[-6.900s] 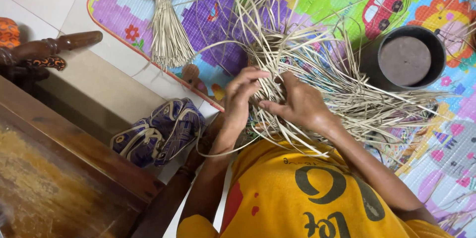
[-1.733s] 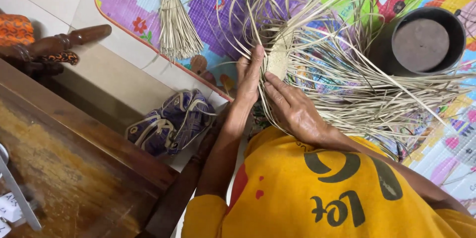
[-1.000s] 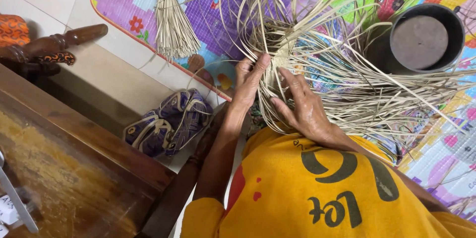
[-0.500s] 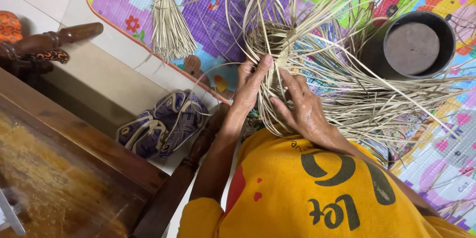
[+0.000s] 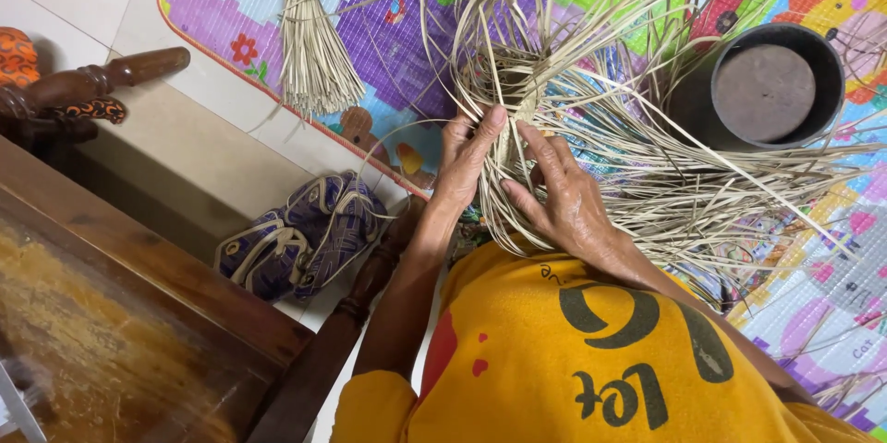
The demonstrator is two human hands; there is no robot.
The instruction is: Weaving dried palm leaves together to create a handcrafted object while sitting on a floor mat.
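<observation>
Straw strips (image 5: 591, 129), half woven into a loose bundle, rest against the person's lap above the colourful play mat (image 5: 388, 27), beside a dark round pot (image 5: 767, 87). Left hand (image 5: 462, 161) and right hand (image 5: 564, 198) both pinch strands at the woven core, fingers (image 5: 540, 143) closed on them. They look light, springy and brittle, best gripped near the tight weave.
</observation>
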